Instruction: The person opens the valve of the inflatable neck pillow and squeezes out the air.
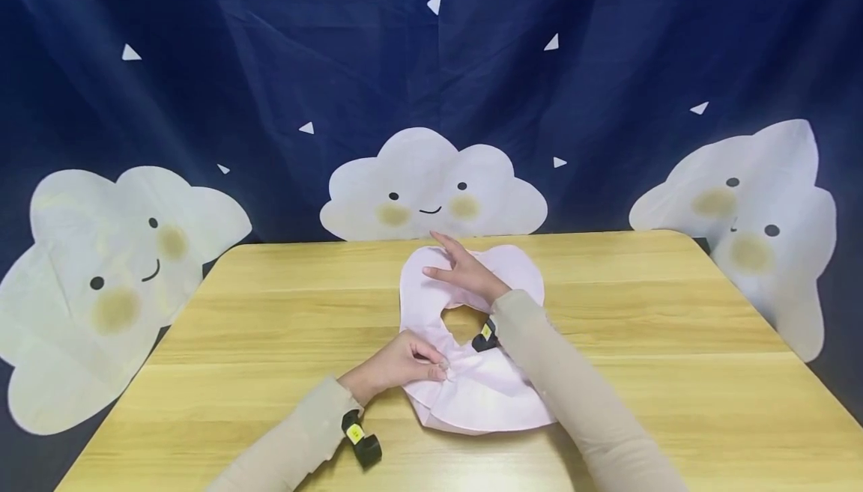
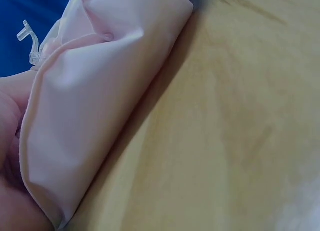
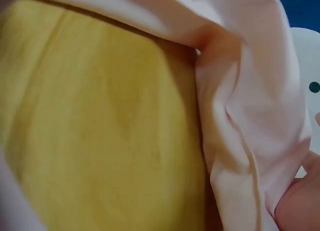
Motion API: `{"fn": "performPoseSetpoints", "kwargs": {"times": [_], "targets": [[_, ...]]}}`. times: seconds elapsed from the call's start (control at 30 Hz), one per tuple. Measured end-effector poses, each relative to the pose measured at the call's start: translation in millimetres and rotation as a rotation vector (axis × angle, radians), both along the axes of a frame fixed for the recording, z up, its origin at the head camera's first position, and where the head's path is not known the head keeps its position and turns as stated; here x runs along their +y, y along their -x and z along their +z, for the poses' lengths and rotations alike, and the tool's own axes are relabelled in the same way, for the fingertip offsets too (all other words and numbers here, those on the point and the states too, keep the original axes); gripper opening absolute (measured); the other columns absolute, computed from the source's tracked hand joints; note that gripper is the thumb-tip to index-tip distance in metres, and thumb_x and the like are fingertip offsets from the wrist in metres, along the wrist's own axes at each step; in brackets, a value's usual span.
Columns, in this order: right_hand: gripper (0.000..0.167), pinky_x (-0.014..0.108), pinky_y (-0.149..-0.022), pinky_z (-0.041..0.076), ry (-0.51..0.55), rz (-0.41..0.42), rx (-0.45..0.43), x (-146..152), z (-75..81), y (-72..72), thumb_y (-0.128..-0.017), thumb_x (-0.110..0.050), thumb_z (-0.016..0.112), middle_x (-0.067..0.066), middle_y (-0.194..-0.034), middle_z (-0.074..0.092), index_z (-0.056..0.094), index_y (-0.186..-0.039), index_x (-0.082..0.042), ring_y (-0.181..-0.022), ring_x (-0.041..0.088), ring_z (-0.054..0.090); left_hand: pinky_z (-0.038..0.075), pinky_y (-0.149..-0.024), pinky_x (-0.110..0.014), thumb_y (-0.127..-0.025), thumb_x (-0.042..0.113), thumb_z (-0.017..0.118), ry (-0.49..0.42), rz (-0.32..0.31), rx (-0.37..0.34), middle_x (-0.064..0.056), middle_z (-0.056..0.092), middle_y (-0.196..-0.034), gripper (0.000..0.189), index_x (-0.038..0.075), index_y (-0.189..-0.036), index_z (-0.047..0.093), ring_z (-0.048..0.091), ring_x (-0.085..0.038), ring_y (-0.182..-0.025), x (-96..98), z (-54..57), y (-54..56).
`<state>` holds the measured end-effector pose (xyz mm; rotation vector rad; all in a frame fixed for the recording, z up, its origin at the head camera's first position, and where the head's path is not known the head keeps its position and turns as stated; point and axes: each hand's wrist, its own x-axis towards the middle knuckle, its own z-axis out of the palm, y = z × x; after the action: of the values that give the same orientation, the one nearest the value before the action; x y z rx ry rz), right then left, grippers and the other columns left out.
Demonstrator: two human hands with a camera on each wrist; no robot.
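Fingers of the left hand (image 1: 394, 363) are brought narrow, and with their tips, as we see it, they pinch a small clear valve (image 2: 34, 57) on the pink ring (image 1: 495, 398). We suppose that only the tips are used because this piece is small and sits on a soft surface, which could give way under a stronger push. The ring lies on the desk (image 1: 270, 312), slightly to the right of its middle and in front of the person — so both hands can reach it comfortably, we believe. The right hand (image 1: 465, 271) is spread wide over the far part of the ring, its thumb apart from the other fingers, with nothing gripped between them; its role may be to steady the ring, but how firmly it presses we cannot tell.

As for its look, the ring is pale, smooth and a little shiny, with a wavy outline and a thin seam along the edge. Through the opening in its middle we see the wood. Near the left hand the material gathers in creases around the pinched place — from this softness we judge that it contains little air. In the left wrist view, part of the valve stands up against the blue cloth (image 2: 20, 3) behind.
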<state>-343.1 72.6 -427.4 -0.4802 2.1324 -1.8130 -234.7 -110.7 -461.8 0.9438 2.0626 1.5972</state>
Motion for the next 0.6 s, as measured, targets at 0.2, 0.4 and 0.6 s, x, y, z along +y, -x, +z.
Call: {"fn": "performPoseSetpoints", "kwargs": {"times": [0.2, 0.4, 0.6], "targets": [[0.081, 0.069, -0.086, 0.039, 0.006, 0.015, -0.098, -8.4, -12.8, -2.1, -0.081, -0.029, 0.074, -0.015, -0.157, -0.003, 0.025, -0.141, -0.053, -0.143, 0.031, 0.008, 0.050, -0.072, -0.021, -0.078, 0.000, 0.073, 0.010, 0.002, -0.012, -0.023, 0.069, -0.084, 0.018, -0.012, -0.090, 0.069, 0.059, -0.003, -0.075, -0.3, 1.6, 0.0], [0.081, 0.064, -0.099, 0.031, -0.083, 0.031, -0.005, -10.7, -17.2, -2.5, -0.081, -0.029, 0.075, -0.007, -0.159, 0.000, 0.026, -0.143, -0.048, -0.144, 0.027, 0.006, 0.050, -0.074, -0.022, -0.078, 0.001, 0.072, 0.015, -0.001, -0.018, -0.023, 0.069, -0.085, 0.018, -0.012, -0.090, 0.069, 0.060, -0.003, -0.076, -0.2, 3.5, 0.0], [0.081, 0.052, -0.113, 0.009, -0.148, 0.077, 0.085, -10.2, -15.4, -3.2, -0.083, -0.028, 0.073, 0.001, -0.159, 0.005, 0.027, -0.148, -0.031, -0.144, 0.022, 0.004, 0.050, -0.075, -0.022, -0.079, 0.002, 0.072, 0.024, -0.002, -0.011, -0.022, 0.070, -0.085, 0.017, -0.011, -0.090, 0.069, 0.061, -0.004, -0.077, -0.9, 2.8, 0.7]]}}
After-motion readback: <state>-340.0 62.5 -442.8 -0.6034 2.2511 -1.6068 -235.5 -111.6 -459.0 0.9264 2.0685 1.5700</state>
